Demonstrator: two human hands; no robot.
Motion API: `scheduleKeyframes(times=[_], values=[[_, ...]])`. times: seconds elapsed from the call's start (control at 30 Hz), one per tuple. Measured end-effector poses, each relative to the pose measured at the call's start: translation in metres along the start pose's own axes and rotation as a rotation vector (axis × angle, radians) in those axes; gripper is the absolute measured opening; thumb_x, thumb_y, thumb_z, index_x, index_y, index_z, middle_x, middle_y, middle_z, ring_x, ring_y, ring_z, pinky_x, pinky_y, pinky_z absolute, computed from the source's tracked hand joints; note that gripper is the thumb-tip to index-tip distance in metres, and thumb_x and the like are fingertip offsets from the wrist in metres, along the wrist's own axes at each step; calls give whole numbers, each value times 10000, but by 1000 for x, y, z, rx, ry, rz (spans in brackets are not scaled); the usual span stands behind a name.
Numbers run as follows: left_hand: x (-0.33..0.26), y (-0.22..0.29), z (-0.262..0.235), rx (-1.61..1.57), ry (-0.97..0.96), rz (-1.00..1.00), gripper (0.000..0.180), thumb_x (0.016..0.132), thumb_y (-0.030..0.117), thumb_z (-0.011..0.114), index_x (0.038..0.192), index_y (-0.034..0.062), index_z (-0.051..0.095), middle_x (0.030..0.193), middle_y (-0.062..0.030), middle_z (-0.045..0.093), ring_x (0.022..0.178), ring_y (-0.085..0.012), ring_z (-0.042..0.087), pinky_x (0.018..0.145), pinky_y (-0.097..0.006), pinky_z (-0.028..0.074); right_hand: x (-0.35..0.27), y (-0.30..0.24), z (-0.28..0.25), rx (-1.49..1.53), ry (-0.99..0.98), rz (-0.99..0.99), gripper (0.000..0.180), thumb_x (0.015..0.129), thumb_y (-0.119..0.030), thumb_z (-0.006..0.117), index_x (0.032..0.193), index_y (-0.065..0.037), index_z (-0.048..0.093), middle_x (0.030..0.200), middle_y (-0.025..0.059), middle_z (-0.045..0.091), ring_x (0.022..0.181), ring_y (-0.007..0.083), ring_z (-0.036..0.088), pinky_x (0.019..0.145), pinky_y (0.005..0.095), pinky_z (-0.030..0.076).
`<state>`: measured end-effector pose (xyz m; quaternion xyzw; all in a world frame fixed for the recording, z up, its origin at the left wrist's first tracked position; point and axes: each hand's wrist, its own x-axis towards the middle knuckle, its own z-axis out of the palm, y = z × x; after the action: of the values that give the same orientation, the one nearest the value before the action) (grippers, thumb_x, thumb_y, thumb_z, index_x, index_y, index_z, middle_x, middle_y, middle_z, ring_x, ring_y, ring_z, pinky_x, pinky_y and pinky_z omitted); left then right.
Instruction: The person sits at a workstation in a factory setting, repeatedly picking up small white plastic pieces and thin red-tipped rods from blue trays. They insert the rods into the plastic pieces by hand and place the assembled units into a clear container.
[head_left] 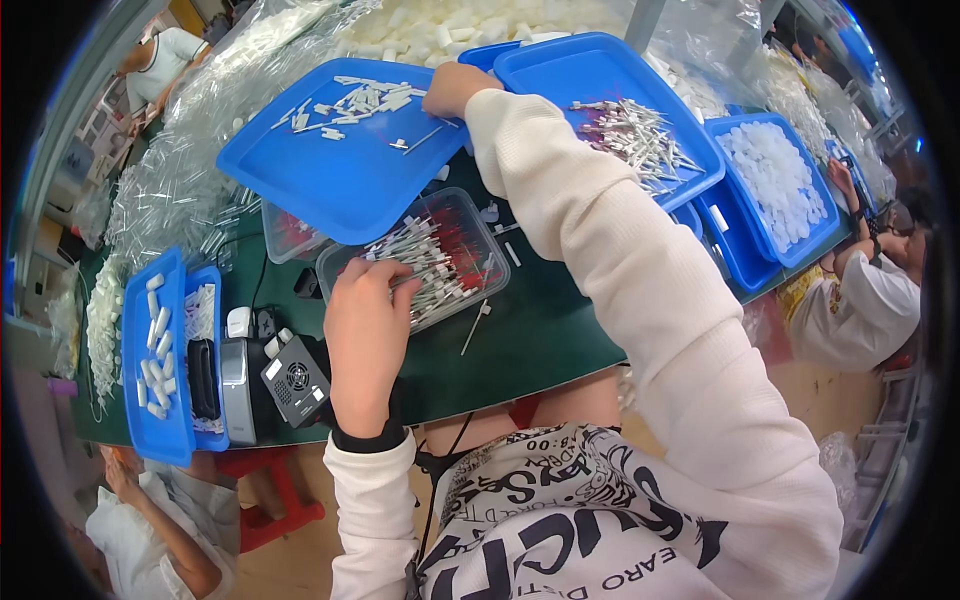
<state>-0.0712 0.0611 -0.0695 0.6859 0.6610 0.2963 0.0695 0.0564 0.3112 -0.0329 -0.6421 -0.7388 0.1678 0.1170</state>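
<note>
My right hand (458, 90) grips the far right corner of a blue tray (340, 190), its fingers partly hidden. The tray overlaps the far side of a clear plastic box (505, 275) and holds loose white cylindrical parts (365, 100) and a few thin sticks. Thin pale sticks with white ends (425, 262), mixed with red ones, fill the box. My left hand (368, 325) lies over the box's near left side, fingers curled down at the sticks. Whatever is between its fingertips cannot be made out. One stick (475, 328) lies on the green table beside the box.
Another blue tray (625, 75) with a pile of sticks stands right, beside a blue tray of white pieces (775, 185). Trays with white cylinders (150, 390), a grey device with a fan grille (295, 380) and clear plastic bags (170, 180) are left. Other people sit at both sides.
</note>
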Motion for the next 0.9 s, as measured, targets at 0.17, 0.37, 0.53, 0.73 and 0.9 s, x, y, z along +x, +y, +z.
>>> scheduleKeyframes(times=[0.17, 0.37, 0.53, 0.73, 0.9], values=[[6, 3, 2, 147, -67, 39, 91, 766, 103, 713, 837, 51, 692, 823, -110, 643, 817, -308, 618, 724, -410, 478, -5, -2, 6, 96, 208, 21, 285, 784, -216, 632, 1020, -75, 708, 1030, 144, 703, 995, 325, 667, 859, 421, 511], [13, 14, 9, -30, -98, 96, 88, 757, 109, 718, 825, 56, 701, 811, -107, 652, 804, -318, 621, 724, -413, 478, -67, 6, -39, 382, 384, -261, 211, 785, -200, 656, 937, -69, 721, 893, 139, 710, 885, 314, 685, 760, 413, 532], [14, 22, 16, 25, -116, 96, 84, 757, 95, 714, 837, 71, 714, 802, -109, 661, 789, -324, 636, 724, -403, 498, -175, 38, -61, 821, 269, -472, 218, 836, -147, 692, 991, 5, 675, 792, 61, 709, 747, 93, 645, 685, 252, 502], [16, 26, 17, 113, -154, 54, 132, 749, 70, 709, 869, 38, 665, 838, -128, 626, 828, -305, 638, 732, -392, 491, -270, 84, -37, 1157, 196, -225, 166, 862, -90, 666, 993, 10, 675, 889, 60, 698, 775, 101, 641, 716, 251, 504], [20, 21, 13, -35, -193, 76, 160, 757, 78, 715, 878, 51, 614, 860, -109, 652, 760, -296, 641, 676, -388, 494, -310, 110, -15, 1242, 141, -76, 155, 877, -72, 654, 1011, 4, 664, 915, 49, 691, 834, 103, 649, 763, 246, 501]])
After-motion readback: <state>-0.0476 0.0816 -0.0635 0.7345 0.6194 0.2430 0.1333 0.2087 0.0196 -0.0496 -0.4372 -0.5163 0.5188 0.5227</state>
